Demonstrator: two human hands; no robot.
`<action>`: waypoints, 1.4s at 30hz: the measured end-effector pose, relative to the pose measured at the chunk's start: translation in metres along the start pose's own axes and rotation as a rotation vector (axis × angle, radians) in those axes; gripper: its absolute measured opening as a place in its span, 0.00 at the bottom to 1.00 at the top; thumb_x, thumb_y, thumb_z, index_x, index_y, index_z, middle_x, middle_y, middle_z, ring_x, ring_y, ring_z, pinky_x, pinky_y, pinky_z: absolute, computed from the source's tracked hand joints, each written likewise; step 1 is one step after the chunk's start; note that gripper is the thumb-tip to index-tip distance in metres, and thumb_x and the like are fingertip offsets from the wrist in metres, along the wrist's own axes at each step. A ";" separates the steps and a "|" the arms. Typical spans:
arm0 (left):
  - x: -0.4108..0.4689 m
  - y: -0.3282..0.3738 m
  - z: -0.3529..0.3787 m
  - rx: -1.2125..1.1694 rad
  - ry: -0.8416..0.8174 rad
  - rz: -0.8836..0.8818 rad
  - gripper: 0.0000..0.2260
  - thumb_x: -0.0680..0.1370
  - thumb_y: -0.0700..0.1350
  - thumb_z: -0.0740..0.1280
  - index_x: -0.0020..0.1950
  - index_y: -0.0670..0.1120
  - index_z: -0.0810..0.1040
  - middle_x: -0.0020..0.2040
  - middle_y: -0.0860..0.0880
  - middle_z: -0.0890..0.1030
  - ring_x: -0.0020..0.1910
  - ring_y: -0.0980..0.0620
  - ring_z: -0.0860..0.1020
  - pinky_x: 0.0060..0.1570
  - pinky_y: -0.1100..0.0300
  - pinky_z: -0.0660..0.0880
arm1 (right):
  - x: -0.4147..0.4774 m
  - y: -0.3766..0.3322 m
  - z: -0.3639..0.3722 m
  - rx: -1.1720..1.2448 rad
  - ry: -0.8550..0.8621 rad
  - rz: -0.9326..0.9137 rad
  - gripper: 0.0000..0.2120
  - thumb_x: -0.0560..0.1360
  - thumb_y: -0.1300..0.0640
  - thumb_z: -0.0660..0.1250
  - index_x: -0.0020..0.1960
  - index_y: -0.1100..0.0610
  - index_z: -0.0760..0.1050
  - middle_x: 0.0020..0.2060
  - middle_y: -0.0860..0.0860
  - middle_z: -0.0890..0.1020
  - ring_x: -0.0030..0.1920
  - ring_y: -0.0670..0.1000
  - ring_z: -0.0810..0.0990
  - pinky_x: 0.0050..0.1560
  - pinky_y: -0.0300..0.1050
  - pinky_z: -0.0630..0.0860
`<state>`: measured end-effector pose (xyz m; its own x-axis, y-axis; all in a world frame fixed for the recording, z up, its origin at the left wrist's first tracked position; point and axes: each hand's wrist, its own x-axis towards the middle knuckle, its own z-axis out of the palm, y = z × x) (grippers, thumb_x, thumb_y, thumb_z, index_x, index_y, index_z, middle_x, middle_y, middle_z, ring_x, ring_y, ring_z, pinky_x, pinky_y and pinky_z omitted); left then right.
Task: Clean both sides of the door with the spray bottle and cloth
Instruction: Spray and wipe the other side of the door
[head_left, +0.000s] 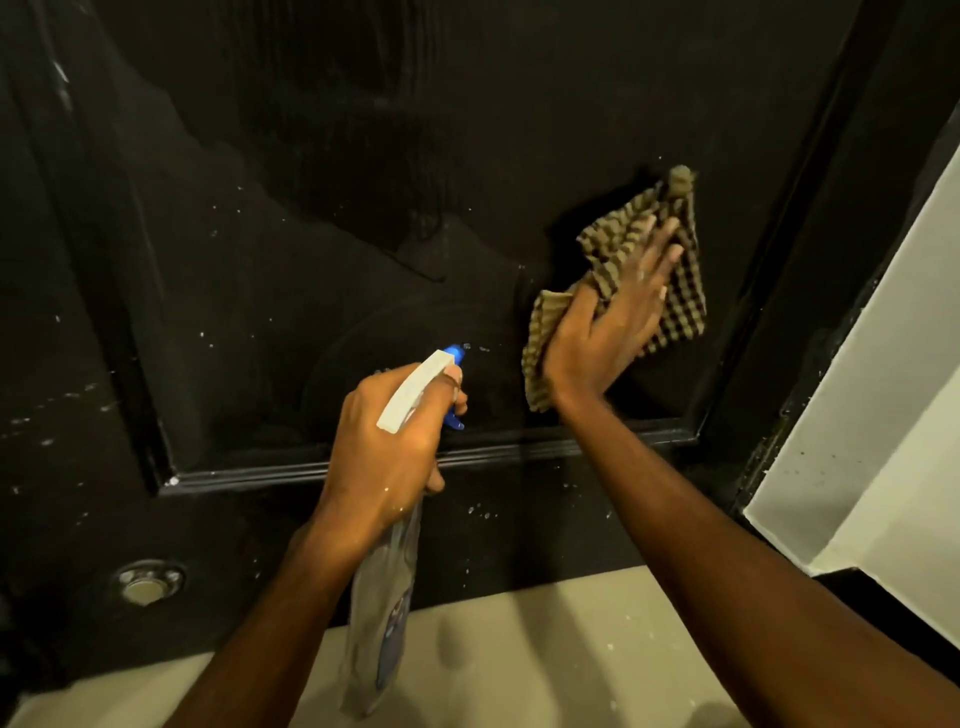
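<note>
The cloth (685, 301) is sitting at the centre right of the frame, spread against the black door (363, 182) inside its sunken lower panel. It is looking soft and limp, its corners bunching and folding above and below the palm, so it is probably working best pinned flat under a spread palm rather than pinched by an edge. The right hand (608, 332) is doing just that: fingers straight and fanned, pressing the cloth to the panel, with the forearm reaching up from the lower right corner of the frame.

The spray bottle (384, 597) is hanging in the lower centre of the frame, its clear body seeming light and fairly stiff (and likely slick, since droplets are showing on the wrist beside it). The narrow neck under the white head seems the sure place to hold it. The left hand (384, 447) is curling tightly round that neck, one finger lying by the blue trigger (457, 421), nozzle pointing at the panel just left of the cloth. The two hands are staying apart, near each other but not touching.

Pale specks are dotting the door across the left of the frame and below the panel's raised moulding (260, 470), so this side is looking only partly wiped.
</note>
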<state>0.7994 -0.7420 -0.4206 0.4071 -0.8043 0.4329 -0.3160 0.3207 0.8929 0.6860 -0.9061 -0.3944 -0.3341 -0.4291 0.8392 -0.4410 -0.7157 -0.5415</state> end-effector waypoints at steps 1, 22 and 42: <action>-0.001 0.000 -0.003 0.015 0.013 -0.005 0.13 0.81 0.49 0.63 0.44 0.44 0.81 0.40 0.45 0.84 0.18 0.50 0.75 0.21 0.60 0.70 | -0.004 -0.007 0.003 -0.052 -0.048 -0.090 0.36 0.74 0.53 0.58 0.81 0.58 0.56 0.81 0.57 0.57 0.81 0.56 0.51 0.79 0.55 0.48; -0.014 0.011 -0.056 -0.025 0.151 0.042 0.12 0.81 0.50 0.64 0.49 0.43 0.82 0.40 0.46 0.84 0.19 0.49 0.75 0.22 0.58 0.72 | -0.050 -0.033 0.018 -0.253 -0.319 -0.512 0.35 0.76 0.48 0.58 0.81 0.53 0.53 0.81 0.51 0.52 0.81 0.52 0.46 0.79 0.49 0.43; -0.016 0.005 -0.078 0.032 0.240 -0.015 0.12 0.81 0.47 0.63 0.45 0.42 0.80 0.41 0.42 0.82 0.20 0.53 0.74 0.21 0.66 0.69 | -0.039 -0.068 0.030 -0.324 -0.246 -0.404 0.37 0.74 0.47 0.60 0.81 0.54 0.56 0.81 0.55 0.54 0.81 0.56 0.50 0.78 0.51 0.46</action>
<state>0.8585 -0.6885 -0.4131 0.6030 -0.6653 0.4402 -0.3342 0.2903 0.8967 0.7545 -0.8573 -0.3886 0.1008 -0.2997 0.9487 -0.7394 -0.6606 -0.1301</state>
